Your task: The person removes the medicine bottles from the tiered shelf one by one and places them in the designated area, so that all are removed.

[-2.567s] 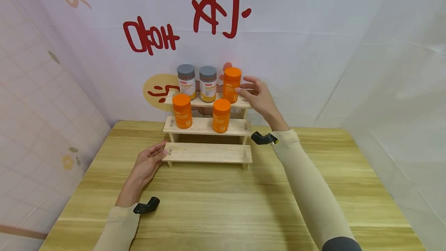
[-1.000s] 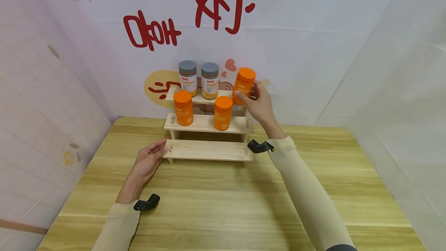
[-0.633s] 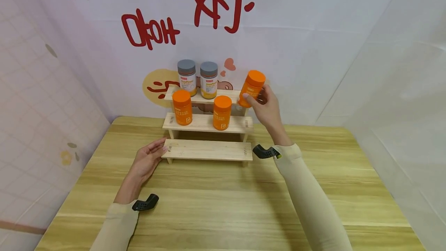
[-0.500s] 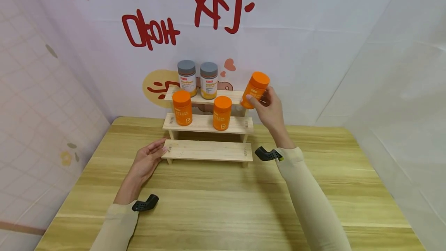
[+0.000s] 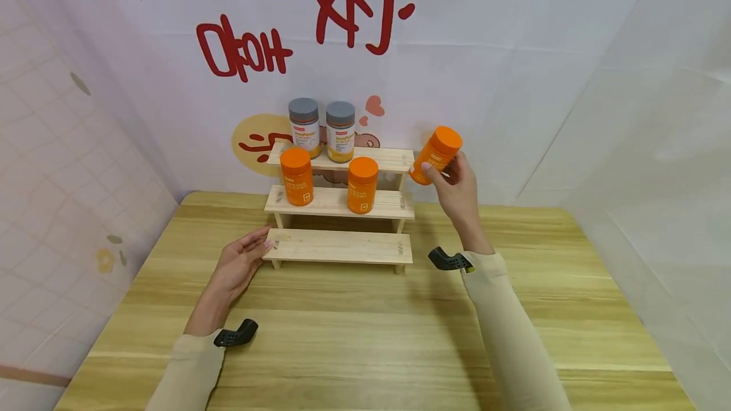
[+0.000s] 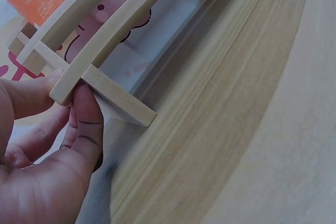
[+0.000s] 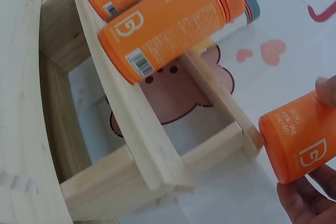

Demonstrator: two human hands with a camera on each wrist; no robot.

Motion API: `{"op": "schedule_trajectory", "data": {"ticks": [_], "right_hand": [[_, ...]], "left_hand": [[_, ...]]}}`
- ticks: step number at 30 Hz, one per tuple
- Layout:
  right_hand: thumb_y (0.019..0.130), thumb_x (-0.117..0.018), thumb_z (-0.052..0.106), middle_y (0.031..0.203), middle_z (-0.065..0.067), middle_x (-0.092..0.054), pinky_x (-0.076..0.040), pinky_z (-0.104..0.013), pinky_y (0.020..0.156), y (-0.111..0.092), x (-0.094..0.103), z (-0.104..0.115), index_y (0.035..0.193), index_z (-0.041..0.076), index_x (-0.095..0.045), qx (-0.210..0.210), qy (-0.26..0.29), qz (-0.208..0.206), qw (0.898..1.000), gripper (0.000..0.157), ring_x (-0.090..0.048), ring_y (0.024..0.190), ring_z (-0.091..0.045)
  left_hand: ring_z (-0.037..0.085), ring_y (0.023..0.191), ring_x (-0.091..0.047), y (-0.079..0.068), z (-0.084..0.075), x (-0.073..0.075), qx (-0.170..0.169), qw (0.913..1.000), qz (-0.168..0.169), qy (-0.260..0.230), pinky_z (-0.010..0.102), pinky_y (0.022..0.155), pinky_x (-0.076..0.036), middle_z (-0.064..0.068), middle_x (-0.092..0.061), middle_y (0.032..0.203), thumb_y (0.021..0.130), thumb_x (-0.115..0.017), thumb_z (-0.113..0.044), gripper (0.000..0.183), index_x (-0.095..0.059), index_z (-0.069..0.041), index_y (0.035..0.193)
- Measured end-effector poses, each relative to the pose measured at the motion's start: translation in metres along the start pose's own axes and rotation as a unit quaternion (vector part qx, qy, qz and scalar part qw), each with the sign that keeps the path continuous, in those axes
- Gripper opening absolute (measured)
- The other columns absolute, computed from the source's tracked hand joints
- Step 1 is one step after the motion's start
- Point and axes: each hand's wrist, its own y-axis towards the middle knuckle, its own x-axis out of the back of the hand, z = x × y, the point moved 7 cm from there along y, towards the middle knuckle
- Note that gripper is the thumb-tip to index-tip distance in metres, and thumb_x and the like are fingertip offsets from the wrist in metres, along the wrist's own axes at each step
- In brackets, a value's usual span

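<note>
The right hand [image 5: 457, 190] is clamped on a tilted orange bottle [image 5: 435, 156], thumb on the near side and fingers behind, holding it in the air just right of the top tier, its cap leaning right (whether its base touches the end of that tier, I cannot tell). The cap is on and the orange wall is opaque, so the contents stay hidden. The left hand [image 5: 240, 264] pinches the left end of the lowest, nearest tier of a wooden stand [image 5: 339, 246], thumb above and fingers beneath. On the far, highest tier two grey-capped bottles [image 5: 341, 135] stand upright side by side toward the left, with white labels and yellow lower parts. The middle tier bears two upright orange bottles [image 5: 363, 188], well apart, one near its left end and the other right of centre; these too are capped, with white print on their fronts. The stand sits on a wood-grained table [image 5: 342, 335], before a white backdrop [image 5: 502, 94] with red lettering.
</note>
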Motion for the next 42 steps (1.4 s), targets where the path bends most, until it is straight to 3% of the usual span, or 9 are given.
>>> {"op": "schedule_trajectory", "data": {"ticks": [10,16,28,34,38,42], "right_hand": [[0.098,-0.072,0.029,0.14,-0.01,-0.061,-0.051,-0.033,0.105,-0.005,0.015,-0.016,0.146,0.018,-0.051,-0.009,0.011,-0.013,1.0,0.054,-0.061,0.118,-0.016],[0.098,-0.073,0.029,0.142,-0.01,-0.06,-0.05,-0.035,0.106,-0.011,0.024,-0.038,0.148,0.018,-0.05,-0.041,0.005,-0.015,0.999,0.056,-0.061,0.117,-0.014],[0.096,-0.075,0.03,0.142,-0.012,-0.061,-0.05,-0.024,0.098,-0.025,0.034,-0.089,0.147,0.017,-0.051,-0.093,-0.014,-0.011,0.995,0.058,-0.06,0.116,-0.014],[0.097,-0.072,0.016,0.141,-0.021,-0.059,-0.049,-0.023,0.097,-0.036,0.035,-0.088,0.146,0.005,-0.051,-0.106,-0.032,0.005,0.994,0.054,-0.059,0.112,-0.011],[0.098,-0.071,0.015,0.144,-0.022,-0.057,-0.049,-0.028,0.102,-0.04,0.038,-0.11,0.148,0.003,-0.048,-0.118,-0.038,0.017,0.992,0.056,-0.058,0.121,-0.022],[0.098,-0.071,0.017,0.148,-0.022,-0.055,-0.044,-0.044,0.115,-0.041,0.04,-0.136,0.15,0.006,-0.046,-0.128,-0.038,0.019,0.991,0.058,-0.054,0.132,-0.032]], "left_hand": [[0.002,0.104,-0.056,0.0,0.002,0.0,-0.001,1.0,0.001,-0.004,0.013,0.086,-0.052,-0.007,-0.057,0.113,0.101,-0.065,-0.009,0.062,-0.038,0.003,0.156],[0.001,0.105,-0.059,0.0,0.0,0.0,-0.004,1.0,0.003,-0.006,0.014,0.087,-0.053,-0.01,-0.061,0.113,0.102,-0.064,-0.009,0.062,-0.037,0.004,0.156],[0.0,0.106,-0.06,-0.002,-0.002,-0.002,-0.001,0.9999,0.005,-0.009,0.014,0.088,-0.053,-0.011,-0.062,0.115,0.102,-0.065,-0.011,0.063,-0.036,0.004,0.156],[0.001,0.107,-0.061,-0.002,0.0,-0.001,-0.004,0.9999,0.008,-0.013,0.015,0.086,-0.053,-0.011,-0.063,0.114,0.102,-0.064,-0.009,0.048,-0.053,-0.009,0.148],[0.001,0.107,-0.061,-0.001,0.001,0.0,-0.005,0.9998,0.009,-0.019,0.015,0.085,-0.053,-0.011,-0.063,0.114,0.101,-0.065,-0.009,0.046,-0.055,-0.012,0.146],[0.0,0.107,-0.061,0.0,0.001,0.0,-0.007,0.9997,0.01,-0.019,0.015,0.086,-0.054,-0.011,-0.063,0.115,0.101,-0.066,-0.01,0.06,-0.042,-0.001,0.155]]}}
